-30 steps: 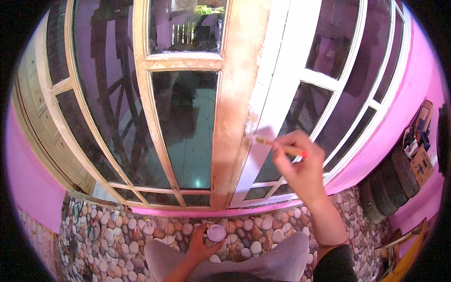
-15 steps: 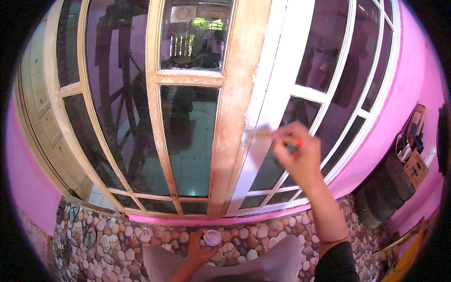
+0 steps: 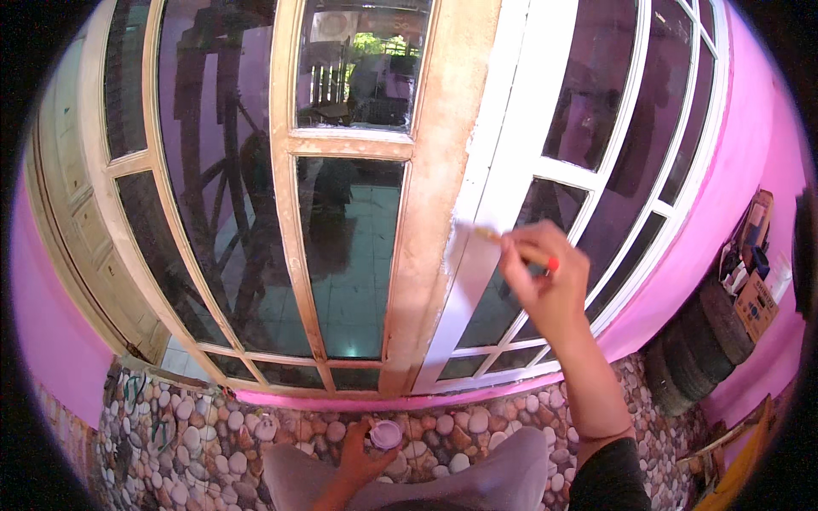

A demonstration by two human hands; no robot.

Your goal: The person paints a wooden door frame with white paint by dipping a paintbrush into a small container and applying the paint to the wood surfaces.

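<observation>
My right hand (image 3: 550, 272) is closed around the wooden handle of a paintbrush (image 3: 535, 254), whose handle ends in a red tip. The brush's bristles touch the white-painted wooden post (image 3: 494, 192), beside its ragged paint edge. Left of that edge the frame (image 3: 434, 204) is bare, tan-brown wood around dark glass panes. Low in front of my knees, my left hand (image 3: 360, 456) holds a small round cup of pale paint (image 3: 386, 434) by its side.
A pebble-patterned floor (image 3: 213, 447) runs below the window frame. On the right, stacked dark tyres (image 3: 703, 341) and a cardboard box (image 3: 755, 307) stand against the pink wall (image 3: 673, 298). A wooden panelled door (image 3: 94, 230) is at the far left.
My right hand has tilted the brush, and its bristles have shifted slightly up the post. My left hand keeps the cup in nearly the same place. The view has shifted slightly.
</observation>
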